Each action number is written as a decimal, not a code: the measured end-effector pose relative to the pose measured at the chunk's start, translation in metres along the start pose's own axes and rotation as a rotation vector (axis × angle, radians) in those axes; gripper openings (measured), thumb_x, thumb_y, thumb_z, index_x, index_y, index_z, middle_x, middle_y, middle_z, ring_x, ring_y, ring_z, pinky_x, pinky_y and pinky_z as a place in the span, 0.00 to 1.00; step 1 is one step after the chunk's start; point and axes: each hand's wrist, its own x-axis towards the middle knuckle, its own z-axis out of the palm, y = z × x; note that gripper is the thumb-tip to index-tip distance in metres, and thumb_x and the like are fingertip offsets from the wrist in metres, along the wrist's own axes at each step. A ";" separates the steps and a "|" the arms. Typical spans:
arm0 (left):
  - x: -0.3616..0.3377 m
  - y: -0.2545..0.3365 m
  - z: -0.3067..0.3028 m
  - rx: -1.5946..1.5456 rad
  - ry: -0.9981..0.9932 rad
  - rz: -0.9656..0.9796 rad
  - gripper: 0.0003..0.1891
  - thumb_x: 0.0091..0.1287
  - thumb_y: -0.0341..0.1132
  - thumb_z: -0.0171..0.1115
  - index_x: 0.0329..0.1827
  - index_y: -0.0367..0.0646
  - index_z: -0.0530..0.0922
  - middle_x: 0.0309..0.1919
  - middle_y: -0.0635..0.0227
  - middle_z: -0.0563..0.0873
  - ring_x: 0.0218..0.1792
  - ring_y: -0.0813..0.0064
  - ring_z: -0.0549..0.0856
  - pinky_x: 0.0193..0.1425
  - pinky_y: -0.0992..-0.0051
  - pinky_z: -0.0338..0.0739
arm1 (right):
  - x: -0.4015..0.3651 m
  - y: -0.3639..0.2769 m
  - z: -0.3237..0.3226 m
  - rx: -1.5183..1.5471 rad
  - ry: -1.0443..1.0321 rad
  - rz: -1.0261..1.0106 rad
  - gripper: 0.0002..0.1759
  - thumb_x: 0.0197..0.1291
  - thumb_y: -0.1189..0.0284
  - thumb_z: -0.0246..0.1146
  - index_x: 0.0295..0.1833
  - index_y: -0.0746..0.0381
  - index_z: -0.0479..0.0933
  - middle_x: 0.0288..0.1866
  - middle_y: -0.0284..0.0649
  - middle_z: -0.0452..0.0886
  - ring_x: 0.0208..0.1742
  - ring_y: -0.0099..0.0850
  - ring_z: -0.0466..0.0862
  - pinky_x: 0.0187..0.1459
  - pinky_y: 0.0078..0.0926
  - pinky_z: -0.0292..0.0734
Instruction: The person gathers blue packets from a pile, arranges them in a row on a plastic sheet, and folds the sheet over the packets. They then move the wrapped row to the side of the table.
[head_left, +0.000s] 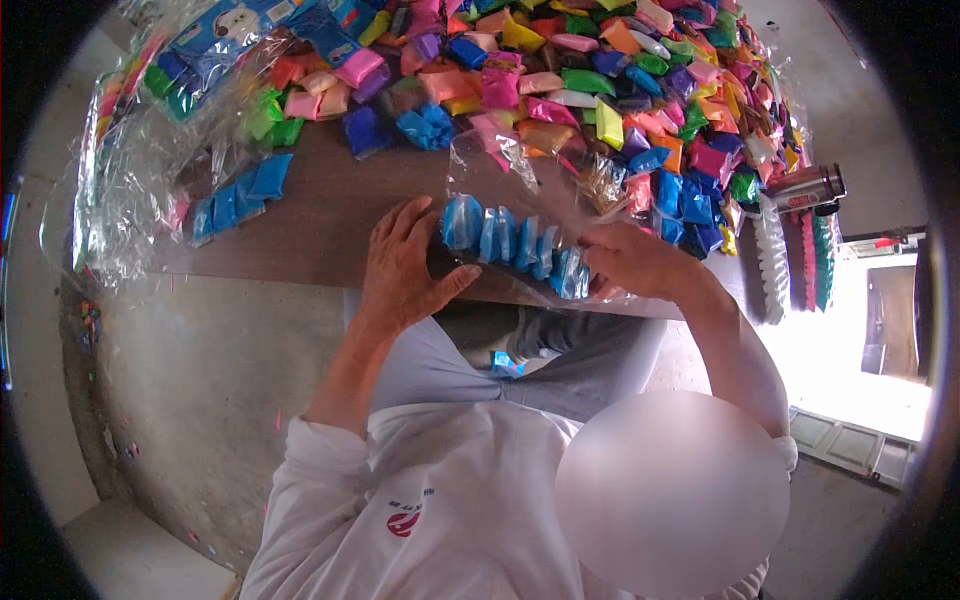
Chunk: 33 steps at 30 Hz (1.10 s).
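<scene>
A row of several small blue packets (518, 242) stands side by side near the table's front edge, with clear plastic film (490, 165) around and behind it. Beside the row's left end is my left hand (412, 262), palm down, fingers spread, holding nothing. My right hand (635, 262) is at the right end, its fingers curled round the clear plastic by the last blue packet; its fingertips are partly hidden. Farther left, another short row of blue packets (240, 200) lies on the brown table (330, 230).
A large heap of multicoloured packets (600, 80) covers the back of the table. Crumpled clear bags (130, 190) hang over the left side. At the right are a metal cylinder (808, 188), a white serrated strip (772, 260) and a green one (825, 260).
</scene>
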 end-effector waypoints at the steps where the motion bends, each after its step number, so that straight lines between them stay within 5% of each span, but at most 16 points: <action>1: 0.000 0.000 0.000 -0.001 0.000 0.001 0.38 0.51 0.57 0.69 0.61 0.42 0.74 0.64 0.53 0.72 0.66 0.48 0.68 0.71 0.53 0.59 | 0.000 -0.004 -0.001 0.000 0.001 0.001 0.15 0.63 0.70 0.52 0.49 0.69 0.75 0.41 0.49 0.81 0.44 0.32 0.83 0.45 0.28 0.80; 3: 0.000 0.000 0.000 0.005 -0.003 -0.009 0.38 0.52 0.58 0.69 0.61 0.42 0.74 0.64 0.53 0.72 0.66 0.48 0.68 0.71 0.53 0.59 | -0.001 -0.010 -0.002 0.427 -0.076 0.283 0.16 0.64 0.69 0.51 0.48 0.70 0.76 0.41 0.49 0.81 0.43 0.34 0.83 0.46 0.29 0.79; 7: -0.001 -0.002 -0.001 0.009 -0.017 -0.007 0.36 0.55 0.59 0.67 0.60 0.41 0.74 0.64 0.53 0.72 0.66 0.48 0.68 0.70 0.53 0.60 | 0.002 0.019 0.010 0.055 -0.032 -0.103 0.15 0.64 0.70 0.51 0.47 0.70 0.75 0.39 0.48 0.81 0.40 0.34 0.85 0.44 0.29 0.80; 10: 0.000 -0.006 -0.003 -0.041 -0.041 -0.005 0.39 0.56 0.66 0.62 0.58 0.38 0.75 0.63 0.50 0.72 0.66 0.45 0.67 0.70 0.53 0.60 | 0.002 0.005 0.001 0.064 0.021 -0.077 0.14 0.64 0.70 0.51 0.46 0.70 0.75 0.37 0.46 0.81 0.36 0.31 0.85 0.41 0.25 0.81; 12: -0.001 -0.006 -0.003 -0.093 -0.032 0.000 0.38 0.57 0.64 0.62 0.58 0.37 0.75 0.63 0.50 0.72 0.66 0.45 0.67 0.70 0.53 0.60 | -0.002 -0.013 -0.006 0.416 -0.040 0.235 0.14 0.64 0.70 0.51 0.47 0.69 0.75 0.35 0.45 0.81 0.37 0.29 0.86 0.41 0.25 0.82; 22: -0.001 -0.007 0.000 -0.064 -0.028 -0.014 0.37 0.54 0.60 0.66 0.57 0.37 0.76 0.63 0.51 0.72 0.67 0.48 0.67 0.71 0.54 0.59 | -0.001 -0.006 -0.008 0.293 -0.033 0.235 0.15 0.63 0.72 0.53 0.49 0.71 0.76 0.35 0.43 0.83 0.35 0.29 0.86 0.37 0.26 0.83; 33: -0.003 -0.007 0.002 -0.024 0.032 0.018 0.31 0.53 0.49 0.69 0.57 0.40 0.76 0.62 0.53 0.74 0.63 0.49 0.72 0.68 0.55 0.65 | -0.016 -0.011 -0.019 0.565 0.058 0.271 0.15 0.68 0.68 0.52 0.48 0.68 0.77 0.35 0.44 0.83 0.35 0.30 0.85 0.38 0.27 0.83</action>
